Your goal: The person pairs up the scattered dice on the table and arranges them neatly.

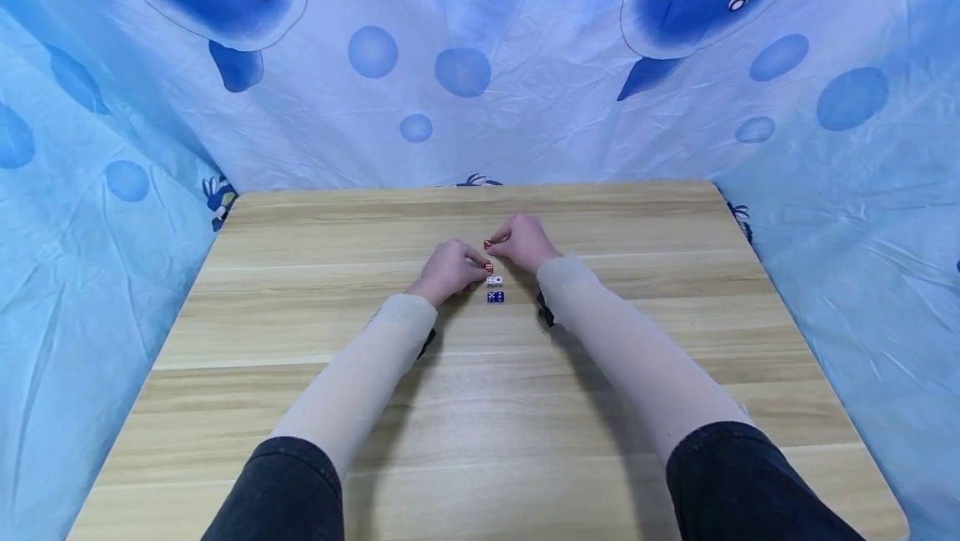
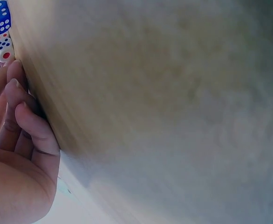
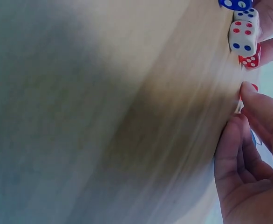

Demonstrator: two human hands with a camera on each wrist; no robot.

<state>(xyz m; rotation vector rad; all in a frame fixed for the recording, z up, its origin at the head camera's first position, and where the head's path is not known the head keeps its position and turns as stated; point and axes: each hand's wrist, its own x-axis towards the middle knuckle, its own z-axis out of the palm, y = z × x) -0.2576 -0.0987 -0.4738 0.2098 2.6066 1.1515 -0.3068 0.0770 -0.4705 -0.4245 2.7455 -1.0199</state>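
Observation:
My left hand (image 1: 448,268) pinches a red die (image 1: 489,267) at the table's middle, just behind a pair of white dice (image 1: 494,281). Slightly farther back, my right hand (image 1: 527,242) holds a second red die (image 1: 487,245) between thumb and finger. Nearest to me in the row lies a pair of blue dice (image 1: 496,297). In the right wrist view, the left fingers touch the red die (image 3: 250,59) beside a white die (image 3: 243,37), while the right fingertips hide most of the other red one. The left wrist view shows a blue die (image 2: 1,18) and a white die (image 2: 5,49) beyond the curled fingers.
The dice stand on a wood-grain table (image 1: 480,433) with rounded corners. Behind it and along both sides hangs a blue curtain (image 1: 525,141) printed with dolphins and bubbles. Both forearms reach across the table from its near edge.

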